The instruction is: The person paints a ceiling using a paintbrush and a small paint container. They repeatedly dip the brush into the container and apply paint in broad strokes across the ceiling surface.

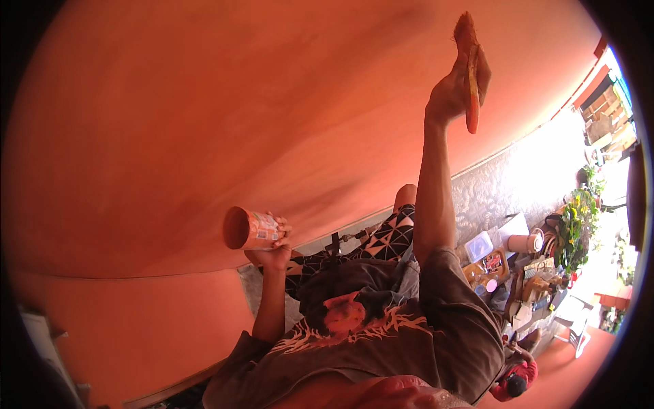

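Near left, I see left hand (277, 253): fingers clamped on tilted, paint-smeared tub (261, 230) | far right, right hand (448, 94): fingers clamped on paintbrush (473, 102) | orange wall (170, 136) alongside

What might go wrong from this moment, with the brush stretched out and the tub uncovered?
Spill: only the left grip supports the open tub, so a tilt could pour out any contents, though I can't make those out.
Drips: the right grip holds the brush at arm's length, bristles pointing away from the person; if they are wet, liquid might run back along the handle.
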Tool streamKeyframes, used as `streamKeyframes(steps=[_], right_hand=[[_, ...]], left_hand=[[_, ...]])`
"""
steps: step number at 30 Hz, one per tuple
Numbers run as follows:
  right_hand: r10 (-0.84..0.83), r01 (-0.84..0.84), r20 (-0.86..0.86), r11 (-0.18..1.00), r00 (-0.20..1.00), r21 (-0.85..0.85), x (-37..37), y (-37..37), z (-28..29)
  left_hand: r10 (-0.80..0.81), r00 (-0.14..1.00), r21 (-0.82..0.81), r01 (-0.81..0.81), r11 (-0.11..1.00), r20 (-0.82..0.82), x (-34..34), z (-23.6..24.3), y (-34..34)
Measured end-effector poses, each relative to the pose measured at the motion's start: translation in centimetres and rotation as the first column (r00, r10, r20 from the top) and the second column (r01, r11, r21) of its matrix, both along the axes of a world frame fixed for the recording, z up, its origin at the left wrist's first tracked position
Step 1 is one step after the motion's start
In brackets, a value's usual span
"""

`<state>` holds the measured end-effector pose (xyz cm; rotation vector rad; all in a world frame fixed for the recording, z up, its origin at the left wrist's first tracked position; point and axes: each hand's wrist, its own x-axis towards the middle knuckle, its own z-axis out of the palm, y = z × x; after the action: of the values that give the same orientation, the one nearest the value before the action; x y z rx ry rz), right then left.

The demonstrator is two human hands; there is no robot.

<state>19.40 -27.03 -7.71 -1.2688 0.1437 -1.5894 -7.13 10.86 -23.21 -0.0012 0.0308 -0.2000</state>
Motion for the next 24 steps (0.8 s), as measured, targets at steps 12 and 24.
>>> streamKeyframes(steps=[12, 24], right_hand=[[0.778, -0.739, -0.262, 0.348, 0.571, -0.576, -5.3, 13.2, -1.6], [0.002, -0.154, -0.244, 0.781, 0.970, -0.605, -2.3, 6.8, 1.0]], left_hand=[[0.000, 1.000, 0.035, 0.000, 0.999, -0.016, 0.1, 0.9, 0.4], [-0.033, 0.999, -0.003, 0.033, 0.999, -0.023, 0.2, 1.6, -0.8]])
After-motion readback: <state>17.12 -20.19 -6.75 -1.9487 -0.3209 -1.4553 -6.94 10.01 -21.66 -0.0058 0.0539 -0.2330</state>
